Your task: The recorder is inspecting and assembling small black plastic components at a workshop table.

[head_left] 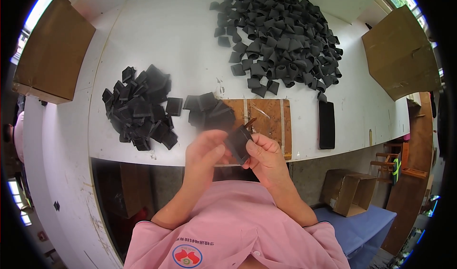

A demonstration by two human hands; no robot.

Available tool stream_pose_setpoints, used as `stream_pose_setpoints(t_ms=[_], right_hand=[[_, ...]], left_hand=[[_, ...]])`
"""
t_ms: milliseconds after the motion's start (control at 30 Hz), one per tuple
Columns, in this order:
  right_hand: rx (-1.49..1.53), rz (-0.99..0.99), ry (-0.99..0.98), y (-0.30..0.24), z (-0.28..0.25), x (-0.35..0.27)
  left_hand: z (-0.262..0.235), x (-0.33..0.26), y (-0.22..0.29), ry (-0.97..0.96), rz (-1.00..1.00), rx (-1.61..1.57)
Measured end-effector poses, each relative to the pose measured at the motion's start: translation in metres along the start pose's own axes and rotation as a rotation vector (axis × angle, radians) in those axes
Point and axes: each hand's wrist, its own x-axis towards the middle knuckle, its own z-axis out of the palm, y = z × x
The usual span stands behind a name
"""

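Note:
Both hands hold one small black folded piece (238, 142) just above the table's near edge. My left hand (204, 150) pinches its left side and my right hand (264, 157) grips its right side. Right behind the hands, a few flat black pieces (209, 111) lie beside a brown wooden board (269, 116). A pile of flattened black pieces (140, 107) lies to the left. A large heap of open black sleeve-like pieces (281, 35) covers the far part of the white table (176, 40).
A long black flat bar (326, 124) lies right of the board. Cardboard boxes stand at the far left (52, 50) and far right (400, 52); an open one (347, 190) sits on the floor to the right.

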Motion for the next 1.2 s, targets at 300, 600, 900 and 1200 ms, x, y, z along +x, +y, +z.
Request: stream_pose_setpoints(t_ms=[300,600,900,1200], right_hand=[[0.089,0.116,-0.057,0.001,-0.01,0.001],[-0.036,0.127,0.027,0.006,-0.014,0.006],[-1.026,-0.691,0.064,0.0,0.007,-0.006],[-1.438,-1.074,0.186,0.006,0.007,0.005]], left_hand=[[-0.002,0.005,-0.009,-0.121,-0.296,-0.382],[0.001,0.003,-0.012,-0.055,-0.266,-0.225],[0.004,-0.001,-0.01,-0.022,-0.016,0.177],[0.022,-0.002,-0.02,0.078,0.672,0.908]])
